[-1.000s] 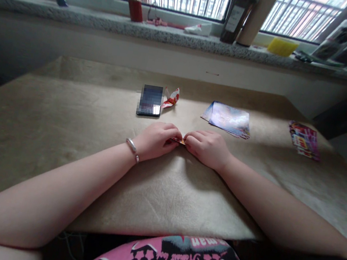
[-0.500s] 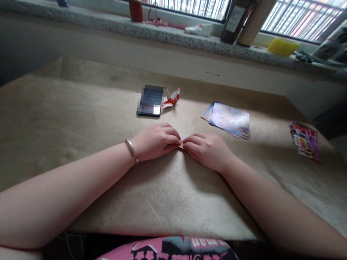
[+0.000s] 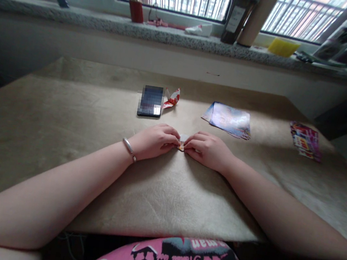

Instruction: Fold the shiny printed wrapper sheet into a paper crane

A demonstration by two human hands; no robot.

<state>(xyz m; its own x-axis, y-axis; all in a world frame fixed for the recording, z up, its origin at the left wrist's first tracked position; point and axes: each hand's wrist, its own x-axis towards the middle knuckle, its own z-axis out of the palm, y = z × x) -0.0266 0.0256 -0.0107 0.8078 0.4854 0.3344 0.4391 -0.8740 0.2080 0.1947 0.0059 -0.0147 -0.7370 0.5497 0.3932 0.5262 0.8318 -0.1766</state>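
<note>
Between my hands, low over the middle of the table, is a small piece of paper (image 3: 181,146), white at its far side and orange-patterned at its near edge. My left hand (image 3: 158,141), with a silver bangle at the wrist, pinches its left end. At the right end, the fingertips of my right hand (image 3: 209,149) are pressed together on it. Most of the paper is covered by fingers, so its full shape is hidden. Just beyond the hands lie a dark phone-like device (image 3: 151,101), blurred out, and a crumpled red and white wrapper (image 3: 173,99).
Several glossy purple-blue picture sheets (image 3: 232,120) overlap at centre right. Farther right sits a stack of pink and red printed cards (image 3: 306,141). A stone windowsill (image 3: 94,22) behind the table (image 3: 46,128) carries a dark jar (image 3: 237,20), a red container (image 3: 136,9) and a yellow object (image 3: 283,47).
The fingertips of my hands have drawn slightly apart, and more of the orange-patterned near edge of the paper shows. Both hands still hold it. The things on the table lie as before.
</note>
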